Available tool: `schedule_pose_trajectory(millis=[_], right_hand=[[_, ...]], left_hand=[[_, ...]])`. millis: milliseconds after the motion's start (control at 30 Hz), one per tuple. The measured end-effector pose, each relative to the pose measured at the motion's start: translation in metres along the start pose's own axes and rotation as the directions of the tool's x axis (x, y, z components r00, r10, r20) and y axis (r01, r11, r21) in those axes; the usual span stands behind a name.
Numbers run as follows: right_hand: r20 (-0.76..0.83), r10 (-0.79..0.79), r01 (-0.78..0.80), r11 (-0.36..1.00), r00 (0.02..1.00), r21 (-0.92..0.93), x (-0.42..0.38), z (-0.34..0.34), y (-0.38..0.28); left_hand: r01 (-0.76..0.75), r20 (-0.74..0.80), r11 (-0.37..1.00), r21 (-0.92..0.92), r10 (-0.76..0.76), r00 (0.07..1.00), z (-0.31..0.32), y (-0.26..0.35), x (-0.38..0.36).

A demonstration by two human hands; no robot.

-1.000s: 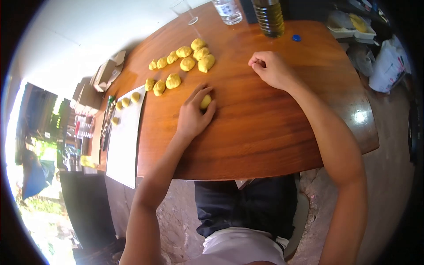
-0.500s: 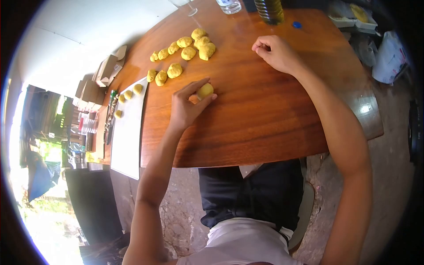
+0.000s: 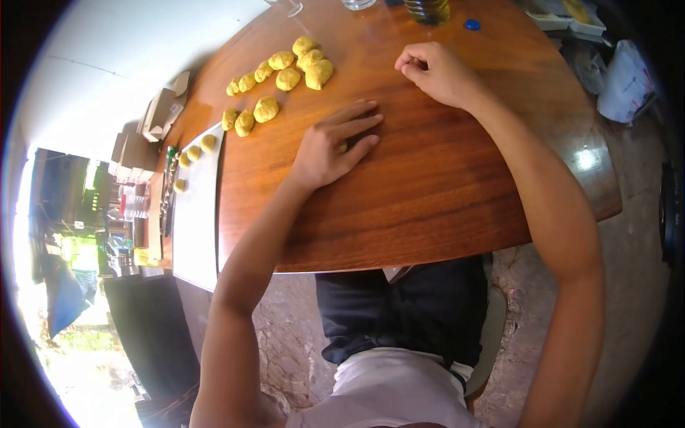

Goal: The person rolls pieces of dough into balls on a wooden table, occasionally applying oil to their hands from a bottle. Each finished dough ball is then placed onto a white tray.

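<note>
My left hand (image 3: 335, 146) lies palm down over the table, fingers stretched and apart. A sliver of a yellow dough ball (image 3: 343, 148) shows between its thumb and fingers; the rest of the ball is hidden under the hand. My right hand (image 3: 437, 70) rests on the wood farther right, its fingers curled in, with nothing visible in them. Beyond my left hand are several rough yellow dough lumps (image 3: 287, 79), with a shorter row including this lump (image 3: 266, 109) nearer. Several smooth round balls (image 3: 207, 143) sit on a white board (image 3: 196, 221) at the left.
The wooden table (image 3: 428, 207) has a curved near edge. At the back stand a bottle of yellowish liquid (image 3: 428, 11), a clear container (image 3: 358, 3) and a glass (image 3: 291, 7), with a blue cap (image 3: 472, 24) nearby. Cardboard boxes (image 3: 157, 114) are at the left, a white plastic bag (image 3: 626, 85) at the right.
My left hand has shifted right and turned palm down, from holding the dough ball between thumb and fingers to covering it. My right hand stays curled in nearly the same place.
</note>
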State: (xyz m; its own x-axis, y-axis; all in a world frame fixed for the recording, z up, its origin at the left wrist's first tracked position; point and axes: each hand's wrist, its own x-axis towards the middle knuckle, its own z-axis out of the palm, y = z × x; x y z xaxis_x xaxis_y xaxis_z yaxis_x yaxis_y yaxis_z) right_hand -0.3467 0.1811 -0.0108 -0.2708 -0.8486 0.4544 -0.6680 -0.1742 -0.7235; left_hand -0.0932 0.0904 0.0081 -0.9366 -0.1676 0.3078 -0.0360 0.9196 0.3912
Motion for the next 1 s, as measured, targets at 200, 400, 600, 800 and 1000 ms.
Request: schedule_pose_trajectory(millis=[200, 400, 600, 800, 1000], right_hand=[[0.042, 0.033, -0.033, 0.999, 0.999, 0.003, -0.001, 0.000, -0.002], [0.021, -0.015, 0.015, 1.000, 1.000, -0.006, -0.001, 0.003, -0.006], [0.019, -0.025, 0.024, 0.999, 1.000, 0.022, -0.003, 0.002, 0.000], [0.016, -0.029, 0.029, 1.000, 0.999, 0.011, 0.003, 0.011, 0.008], [0.030, 0.034, -0.033, 0.999, 0.999, -0.033, -0.001, 0.002, -0.001]], left_hand=[[0.288, -0.172, 0.942, 0.172, -0.259, 0.950, 0.000, 0.032, -0.055], [0.185, -0.060, 0.982, 0.043, -0.182, 0.981, -0.013, -0.004, -0.009], [-0.054, -0.020, 0.997, 0.061, 0.056, 0.998, -0.004, 0.003, -0.017], [0.058, 0.029, 0.997, -0.055, -0.056, 0.998, -0.022, -0.026, -0.010], [-0.031, -0.108, 0.998, 0.049, 0.036, 0.994, 0.015, 0.016, -0.008]])
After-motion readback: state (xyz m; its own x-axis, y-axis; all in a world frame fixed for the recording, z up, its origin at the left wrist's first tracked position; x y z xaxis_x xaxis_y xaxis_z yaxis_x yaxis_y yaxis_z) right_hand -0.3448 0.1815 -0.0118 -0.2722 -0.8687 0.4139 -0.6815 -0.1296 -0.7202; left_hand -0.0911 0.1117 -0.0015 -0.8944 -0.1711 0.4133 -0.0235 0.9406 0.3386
